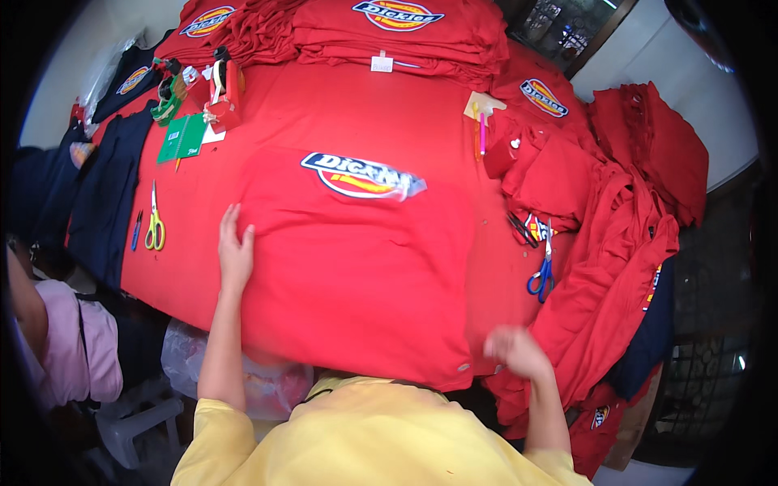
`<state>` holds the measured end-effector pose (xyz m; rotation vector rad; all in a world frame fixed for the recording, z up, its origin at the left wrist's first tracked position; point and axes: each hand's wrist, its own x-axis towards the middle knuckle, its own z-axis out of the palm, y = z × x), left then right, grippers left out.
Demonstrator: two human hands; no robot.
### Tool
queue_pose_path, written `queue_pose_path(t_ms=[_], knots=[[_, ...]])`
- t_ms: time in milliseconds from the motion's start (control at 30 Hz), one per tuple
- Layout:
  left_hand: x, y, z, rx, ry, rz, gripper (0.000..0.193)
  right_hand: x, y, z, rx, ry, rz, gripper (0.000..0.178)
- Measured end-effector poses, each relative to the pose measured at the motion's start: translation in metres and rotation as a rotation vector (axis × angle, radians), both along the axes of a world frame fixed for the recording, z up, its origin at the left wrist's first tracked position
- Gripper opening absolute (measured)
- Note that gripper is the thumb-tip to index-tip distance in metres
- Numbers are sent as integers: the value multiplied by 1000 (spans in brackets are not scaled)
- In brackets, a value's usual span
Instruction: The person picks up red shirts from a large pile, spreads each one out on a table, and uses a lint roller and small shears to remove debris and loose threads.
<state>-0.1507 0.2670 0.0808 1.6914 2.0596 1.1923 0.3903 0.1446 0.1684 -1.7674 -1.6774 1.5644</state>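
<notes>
Bench (203,243) is covered in red cloth. Laid on it: a folded red shirt (356,267) at front centre, stacks of folded red shirts (389,36) along the far edge, yellow-handled scissors (154,223) and a blue pen (136,230) at left, a green notebook (182,138), a red tape dispenser (224,97), blue-handled scissors (541,271) at right. Dark navy garments (105,194) are draped over the left edge, loose red garments (624,211) heaped at right.

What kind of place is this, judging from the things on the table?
Probably a garment workshop or packing room: stacks of folded red shirts, a red shirt spread flat under the left hand, and scissors lying ready.
</notes>
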Motion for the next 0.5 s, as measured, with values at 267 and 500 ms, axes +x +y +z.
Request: queue_pose_path(t_ms=[267,500], knots=[[5,-37,17,-193,102,65,45,21,-101,-5,-106,-424,52,12],[82,37,30,-179,210,-170,52,-34,37,29,151,656,-543,17]])
